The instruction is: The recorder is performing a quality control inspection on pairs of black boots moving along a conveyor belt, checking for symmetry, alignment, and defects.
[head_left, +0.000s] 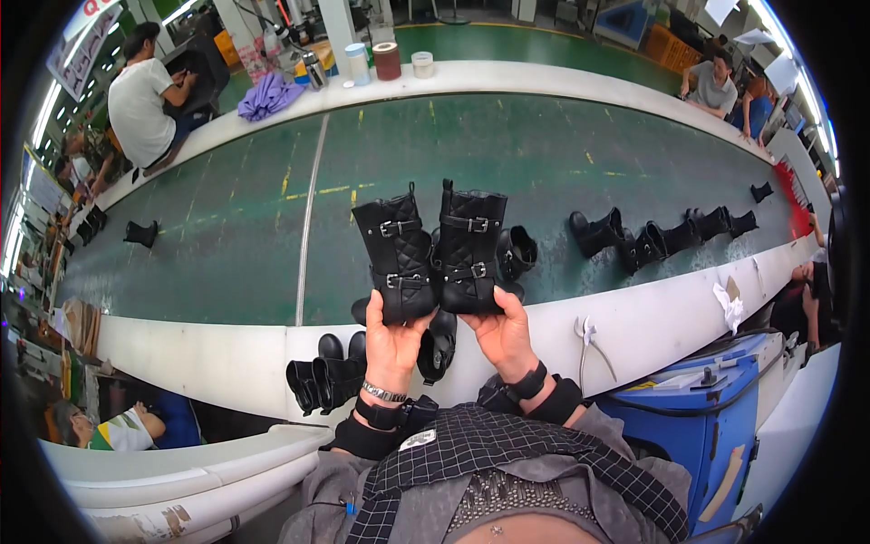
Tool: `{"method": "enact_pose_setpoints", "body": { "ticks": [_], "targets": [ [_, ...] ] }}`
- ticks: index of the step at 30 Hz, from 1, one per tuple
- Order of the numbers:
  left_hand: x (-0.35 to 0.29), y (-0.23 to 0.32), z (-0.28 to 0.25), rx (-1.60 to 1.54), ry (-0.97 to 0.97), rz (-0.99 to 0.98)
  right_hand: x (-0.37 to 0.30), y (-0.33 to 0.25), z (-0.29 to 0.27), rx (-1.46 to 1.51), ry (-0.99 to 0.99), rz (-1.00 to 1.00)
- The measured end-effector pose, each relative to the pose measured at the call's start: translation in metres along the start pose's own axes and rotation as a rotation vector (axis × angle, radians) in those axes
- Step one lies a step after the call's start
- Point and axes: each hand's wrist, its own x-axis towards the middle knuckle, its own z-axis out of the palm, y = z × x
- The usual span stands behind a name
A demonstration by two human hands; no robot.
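Note:
Two black quilted boots with buckled straps are held upright side by side over the near edge of the green belt. My left hand (393, 349) is closed round the toe end of the left boot (396, 254). The right boot (471, 249) is gripped at its toe by my right hand (501, 334), thumb on the front. Behind it a further black boot (517, 252) stands on the belt, partly hidden. Below the held pair, another black boot (439, 347) lies on the white ledge between my wrists. A pair of black boots (328, 374) rests left of my left wrist.
A row of black boots (666, 238) lies along the green belt (245, 218) at right. Pincers (589, 337) lie on the white ledge (199, 354). A blue machine (702, 408) stands at my right. Jars (387, 62) and a purple cloth (269, 97) sit on the far ledge, where co-workers sit.

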Motion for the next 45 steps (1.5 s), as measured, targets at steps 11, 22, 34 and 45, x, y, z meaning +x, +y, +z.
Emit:
{"method": "enact_pose_setpoints", "body": {
  "ticks": [11,22,34,45],
  "targets": [
    [-0.007,-0.002,-0.003,-0.028,0.046,-0.044,-0.008,0.004,-0.005,0.02,0.041,0.013],
    [-0.004,-0.001,0.001,-0.045,0.041,-0.053,-0.002,0.001,-0.005,0.037,0.057,0.029],
    [-0.004,-0.001,-0.003,-0.038,0.03,-0.059,-0.002,0.0,-0.007,0.051,0.051,0.049],
    [0.004,0.0,0.0,0.002,0.008,-0.073,0.006,-0.002,-0.007,0.04,0.052,0.055]
  ]
}}
